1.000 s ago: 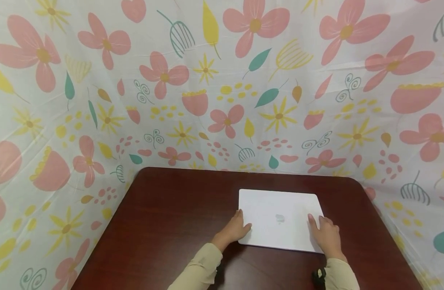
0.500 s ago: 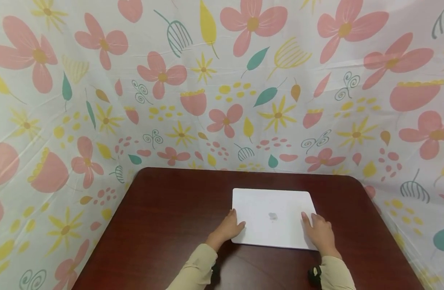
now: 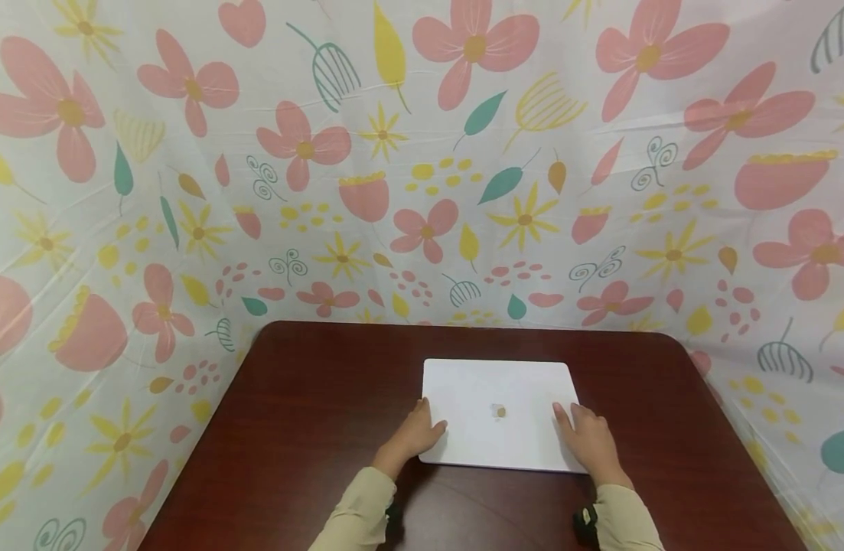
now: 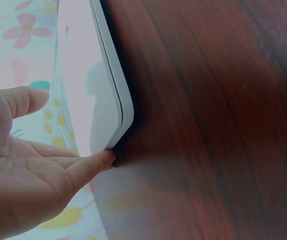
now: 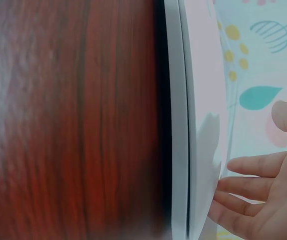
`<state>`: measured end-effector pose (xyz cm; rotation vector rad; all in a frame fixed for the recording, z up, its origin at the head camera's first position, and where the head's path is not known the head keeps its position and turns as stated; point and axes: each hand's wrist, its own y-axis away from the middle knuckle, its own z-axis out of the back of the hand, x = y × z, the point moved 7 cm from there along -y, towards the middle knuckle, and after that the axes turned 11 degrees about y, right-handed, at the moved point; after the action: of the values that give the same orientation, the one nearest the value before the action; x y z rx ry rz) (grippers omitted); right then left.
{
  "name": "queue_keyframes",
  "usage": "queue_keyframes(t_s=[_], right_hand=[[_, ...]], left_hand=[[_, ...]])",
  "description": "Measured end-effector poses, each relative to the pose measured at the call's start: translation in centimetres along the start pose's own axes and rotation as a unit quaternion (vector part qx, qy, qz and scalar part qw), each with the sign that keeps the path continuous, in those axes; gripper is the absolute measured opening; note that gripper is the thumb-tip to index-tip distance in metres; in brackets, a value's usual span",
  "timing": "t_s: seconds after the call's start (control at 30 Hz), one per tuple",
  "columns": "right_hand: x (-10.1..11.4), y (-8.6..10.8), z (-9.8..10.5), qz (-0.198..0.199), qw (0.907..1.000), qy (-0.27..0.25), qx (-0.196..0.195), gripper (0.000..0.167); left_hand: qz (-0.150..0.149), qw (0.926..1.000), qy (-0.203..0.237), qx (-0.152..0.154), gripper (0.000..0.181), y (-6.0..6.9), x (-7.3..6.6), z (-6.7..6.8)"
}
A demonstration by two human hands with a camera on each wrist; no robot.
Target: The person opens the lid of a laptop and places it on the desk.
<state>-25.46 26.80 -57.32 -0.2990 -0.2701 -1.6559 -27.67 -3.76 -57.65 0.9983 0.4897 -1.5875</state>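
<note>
The silvery-white laptop (image 3: 525, 435) is marked with a greyish logo (image 3: 498, 412). Beneath the laptop, the reddish-brown table (image 3: 325, 413) is streaked darker. Behind the laptop, white cloth (image 3: 428, 138) is printed with pink flowers (image 3: 427, 231), yellow blooms (image 3: 524, 220) and teal leaves (image 3: 500, 185); before the laptop, beige sleeves (image 3: 356, 506) are seen.

Glossy, dark reddish-brown, wood-grained table (image 3: 311, 428), closed pale laptop (image 3: 497, 438) lying directly on it

White laptop (image 3: 500, 436) shifted leftward across the dark red table (image 3: 325, 398), both hands (image 3: 415, 430) (image 3: 592, 444) moved left with it
</note>
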Motion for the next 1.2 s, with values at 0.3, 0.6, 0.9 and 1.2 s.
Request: queue_keyframes(t_s=[0.3, 0.6, 0.9, 1.2], right_hand=[[1.8, 0.2, -0.2, 0.011, 0.9999, -0.011, -0.002, 0.071], [3.2, 0.5, -0.6, 0.026, 0.9994, -0.016, -0.02, 0.065], [4.6, 0.6, -1.1, 0.038, 0.9987, -0.017, -0.03, 0.063], [5.9, 0.8, -1.6, 0.062, 0.996, -0.021, -0.061, 0.06]], left_hand=[[0.02, 0.9998, 0.001, -0.005, 0.07, 0.7, 0.3, 1.4], [0.034, 0.9993, -0.001, -0.012, 0.07, 1.1, 1.2, 2.6], [0.044, 0.9987, -0.001, -0.027, 0.069, 1.6, 1.9, 3.8], [0.049, 0.998, -0.019, -0.036, 0.069, 2.1, 2.7, 4.8]])
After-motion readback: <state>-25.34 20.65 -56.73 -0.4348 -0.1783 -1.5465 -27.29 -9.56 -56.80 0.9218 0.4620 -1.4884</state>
